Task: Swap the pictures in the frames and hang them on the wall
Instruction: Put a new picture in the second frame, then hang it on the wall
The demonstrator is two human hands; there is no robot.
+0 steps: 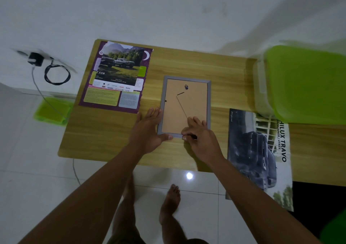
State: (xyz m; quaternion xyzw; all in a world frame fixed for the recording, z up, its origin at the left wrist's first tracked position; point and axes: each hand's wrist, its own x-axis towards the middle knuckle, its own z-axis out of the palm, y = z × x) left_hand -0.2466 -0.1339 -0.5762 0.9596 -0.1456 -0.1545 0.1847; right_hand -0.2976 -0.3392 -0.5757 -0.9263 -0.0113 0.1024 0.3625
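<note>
Face down on the wooden worktop [187, 62], the grey rectangular picture frame [184, 108] is braced at 9 o'clock by the flat left hand [148, 131], the small black tab [192, 136] at its 6 o'clock edge pinched by the right hand [200, 137]; it is judged light, rigid, and best gripped by opposite rims.

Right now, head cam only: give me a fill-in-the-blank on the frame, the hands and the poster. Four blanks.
1. The frame lies face ____ on the table.
2. The left hand rests flat at the frame's near-____ corner.
3. The right hand pinches a small ____ tab at the frame's near edge.
4. The poster reading HILUX TRAVO lies to the frame's ____.

Missing words: down; left; black; right.
</note>
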